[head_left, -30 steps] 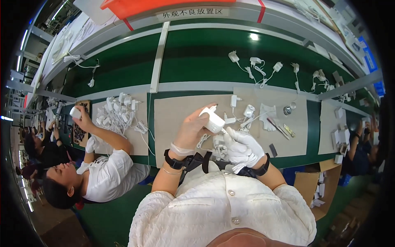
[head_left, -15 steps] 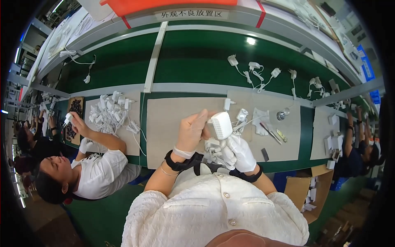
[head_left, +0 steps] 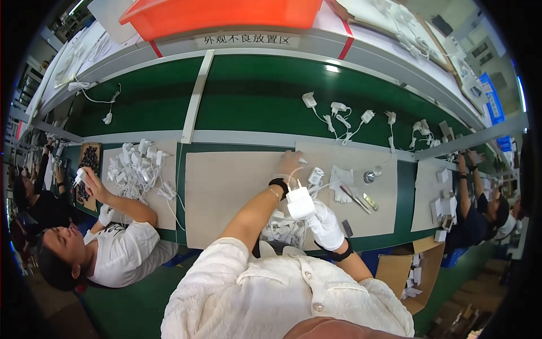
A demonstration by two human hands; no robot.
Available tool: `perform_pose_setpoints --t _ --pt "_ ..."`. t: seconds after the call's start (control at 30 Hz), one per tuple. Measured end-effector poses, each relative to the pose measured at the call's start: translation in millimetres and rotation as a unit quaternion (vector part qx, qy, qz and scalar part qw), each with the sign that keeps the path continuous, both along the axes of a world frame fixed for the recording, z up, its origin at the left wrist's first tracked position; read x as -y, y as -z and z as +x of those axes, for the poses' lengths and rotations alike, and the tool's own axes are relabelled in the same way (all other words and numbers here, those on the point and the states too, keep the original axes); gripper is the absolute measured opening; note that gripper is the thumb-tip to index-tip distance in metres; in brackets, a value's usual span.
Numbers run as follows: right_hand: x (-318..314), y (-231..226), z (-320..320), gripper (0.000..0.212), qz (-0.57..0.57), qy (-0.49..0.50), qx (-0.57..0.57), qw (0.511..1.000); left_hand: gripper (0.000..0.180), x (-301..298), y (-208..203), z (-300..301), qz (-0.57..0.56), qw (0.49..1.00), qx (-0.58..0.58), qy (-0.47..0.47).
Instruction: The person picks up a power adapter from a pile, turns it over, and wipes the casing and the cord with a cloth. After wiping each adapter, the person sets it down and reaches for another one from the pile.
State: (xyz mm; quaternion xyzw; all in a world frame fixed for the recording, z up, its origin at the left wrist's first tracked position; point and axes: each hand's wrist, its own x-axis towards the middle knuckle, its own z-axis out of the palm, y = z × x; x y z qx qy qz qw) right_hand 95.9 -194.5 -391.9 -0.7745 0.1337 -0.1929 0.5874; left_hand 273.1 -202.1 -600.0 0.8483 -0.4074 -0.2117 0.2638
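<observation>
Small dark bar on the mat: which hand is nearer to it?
Right: the right hand is just left of the dark bar; the left hand is farther off, toward upper left.

White adapter (head_left: 301, 204), boxy, hand-held (slightly tilted)

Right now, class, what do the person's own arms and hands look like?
Short, textured white sleeves; a black wristband and thin bracelet by the left hand; a white glove on the right hand, with a black strap at its wrist.
</observation>
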Motion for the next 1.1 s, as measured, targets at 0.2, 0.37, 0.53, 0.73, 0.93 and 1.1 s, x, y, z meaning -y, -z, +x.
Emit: perform_pose_setpoints --t 0.2,0.37,0.53,0.73,0.93,1.1 --pt "31 29 19 0.022 0.127 0.155 -0.073 0.977 0.045 -65 -83 36 -0.163 0.836 -0.507 -0.129" --pt "107 116 94 0.031 0.114 0.201 -0.176 0.957 0.047 -137 -203 39 -0.261 0.686 -0.667 -0.125" --pt "169 174 148 0.028 -0.094 0.226 -0.130 0.961 0.052 -163 -221 34 -0.325 0.557 -0.763 -0.046" --pt "94 96 139 0.024 -0.073 0.181 -0.067 0.979 0.048 -180 -221 32 -0.351 0.548 -0.759 -0.023" --pt "-36 -24 60 0.015 -0.046 -0.039 -0.025 0.998 0.041 -173 -209 28 -0.386 0.571 -0.724 0.009" --pt "-59 -32 54 0.014 -0.139 0.000 -0.051 0.989 0.042 -161 -219 27 -0.369 0.553 -0.747 0.007"
